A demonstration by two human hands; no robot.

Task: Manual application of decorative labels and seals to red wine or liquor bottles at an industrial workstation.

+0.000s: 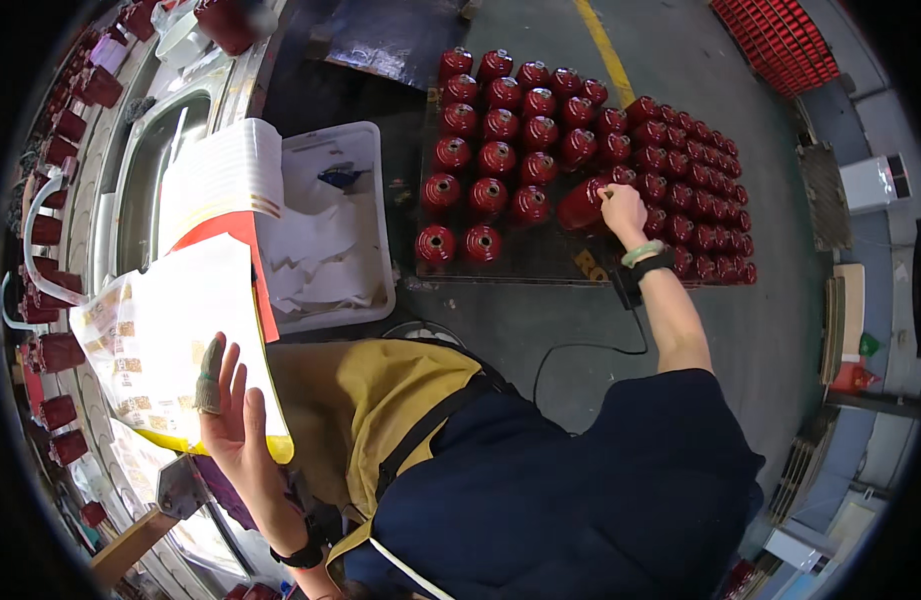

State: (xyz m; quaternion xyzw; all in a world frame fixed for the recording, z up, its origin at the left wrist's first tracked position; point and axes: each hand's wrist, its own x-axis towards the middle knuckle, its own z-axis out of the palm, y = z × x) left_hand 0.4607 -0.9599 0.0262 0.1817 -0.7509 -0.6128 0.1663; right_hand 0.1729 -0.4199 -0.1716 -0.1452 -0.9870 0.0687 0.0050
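My right hand reaches out to the right, its fingers closed round the top of a glossy dark red jar. That jar leans over on its side among the others, above the dark board. Rows of similar red jars, each with a small round opening on top, stand upright around it. My left hand is raised with the fingers spread and nothing in them. A greenish cover sits on one finger. Beside it lie the printed sheets with gold patches and a yellow edge.
A white plastic bin with white paper scraps stands between the sheets and the jars. On the left, a bench with a steel basin carries more red pots. A black cable hangs from my right wrist. Red baskets stand far right.
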